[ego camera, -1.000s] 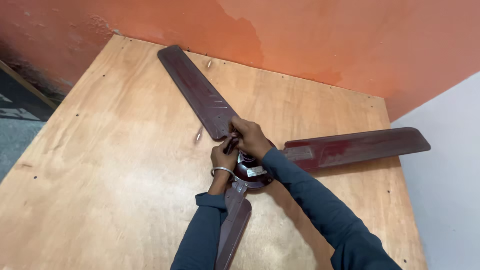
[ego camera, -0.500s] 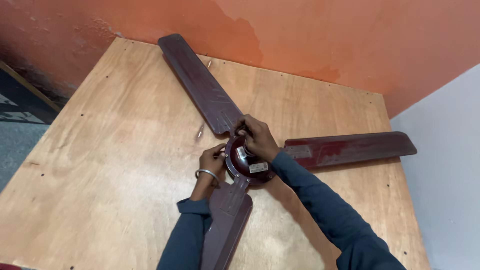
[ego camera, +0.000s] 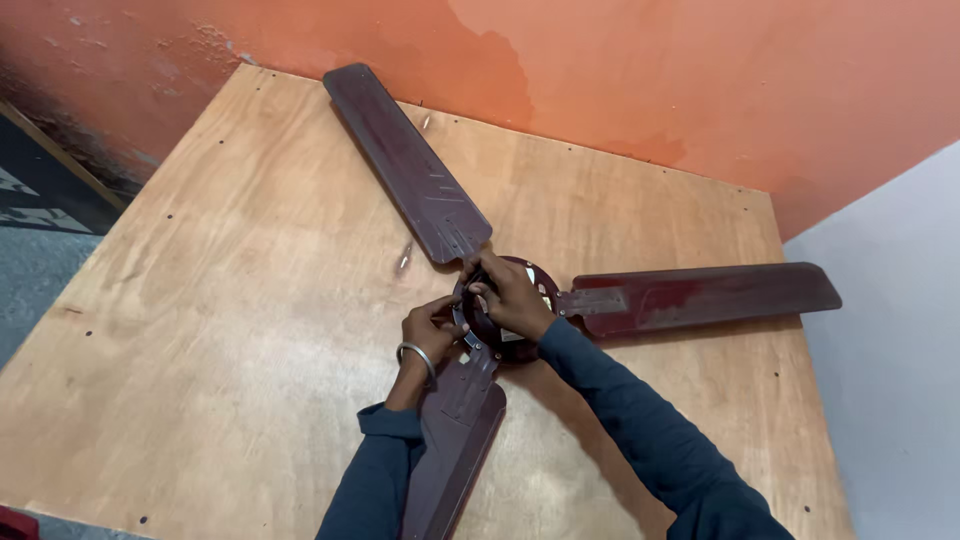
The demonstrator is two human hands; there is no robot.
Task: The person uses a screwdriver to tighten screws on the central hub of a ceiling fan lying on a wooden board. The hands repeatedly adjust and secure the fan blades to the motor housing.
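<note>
A dark maroon ceiling fan lies flat on a plywood board [ego camera: 230, 330]. Its round motor hub [ego camera: 535, 290] sits in the middle, with three blades: one [ego camera: 405, 160] running to the far left, one [ego camera: 700, 295] to the right, one [ego camera: 455, 450] toward me between my arms. My right hand [ego camera: 510, 295] rests on top of the hub, fingers curled at its left rim near the root of the far blade. My left hand [ego camera: 432, 325], with a metal bangle at the wrist, pinches at the hub's left edge. What the fingertips hold is too small to tell.
An orange wall [ego camera: 600, 70] runs along the far edge of the board. A pale grey wall [ego camera: 900, 350] stands at the right. A small shiny object [ego camera: 404, 260] lies on the board left of the hub. Grey floor [ego camera: 30, 260] and a dark patterned mat show at the left.
The view has shifted so the fan sits lower and more to the right. My hands have stayed at the hub, with the right hand spreading over its top.
</note>
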